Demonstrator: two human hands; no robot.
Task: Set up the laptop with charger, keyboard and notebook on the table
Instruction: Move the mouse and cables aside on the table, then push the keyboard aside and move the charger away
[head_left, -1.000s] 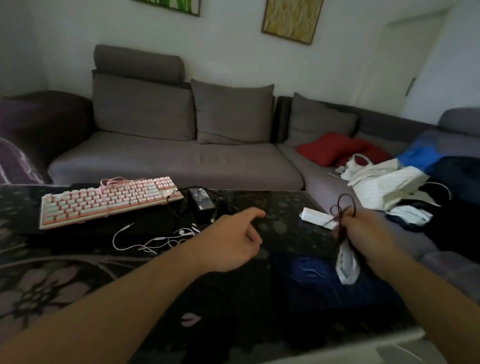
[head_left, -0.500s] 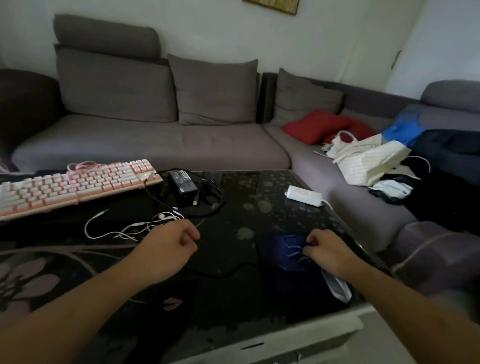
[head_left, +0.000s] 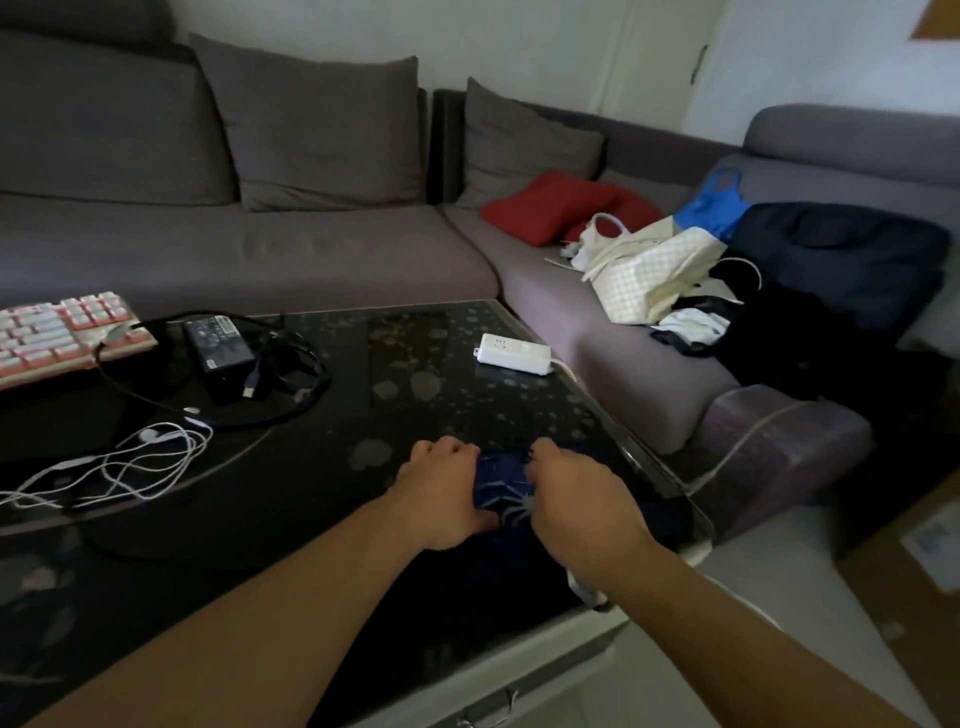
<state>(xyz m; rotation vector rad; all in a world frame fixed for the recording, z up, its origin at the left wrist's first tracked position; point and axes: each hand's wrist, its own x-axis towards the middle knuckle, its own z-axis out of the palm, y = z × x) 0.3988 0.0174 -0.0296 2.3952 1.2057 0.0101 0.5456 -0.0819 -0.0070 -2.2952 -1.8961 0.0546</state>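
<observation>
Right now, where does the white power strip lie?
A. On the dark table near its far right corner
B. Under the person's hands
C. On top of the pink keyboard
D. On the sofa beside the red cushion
A: the white power strip lies flat on the dark table near its far right corner, apart from the keyboard and from both hands, the left hand and the right hand.

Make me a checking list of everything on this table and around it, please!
Surface: dark glossy table with a flower pattern.
Job's things: pink keyboard far left; black charger; dark blue spider-print item, kind unclear.
Clutter: white power strip.
Grips: left hand and right hand on the blue item, fingers curled.
Cables: white earphones; black charger cord, looped.
Surroundings: grey sofa, red cushions, bags.
</observation>
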